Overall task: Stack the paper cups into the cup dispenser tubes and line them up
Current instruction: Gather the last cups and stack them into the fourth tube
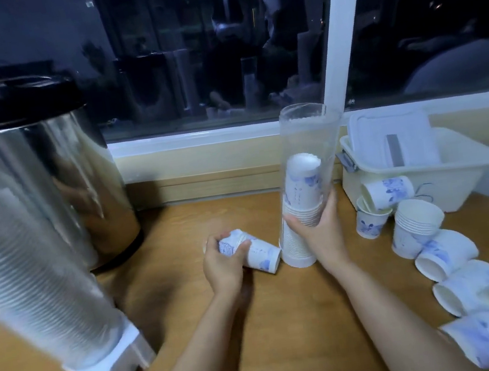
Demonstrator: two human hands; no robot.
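Forearms (196, 343) extended; left hand (223, 265) grips seemingly nested cups (260, 253), right hand (319, 233) clasps upright tube (309, 138).

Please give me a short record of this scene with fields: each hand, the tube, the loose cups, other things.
left hand: grips paper cups lying sideways by the tube's base
right hand: holds the clear tube low down
clear tube: stands on the table, stacked cups inside, top part empty
loose cups: right of the tube, some upright, some on their sides
other: full dispenser and steel urn left; cream bin right
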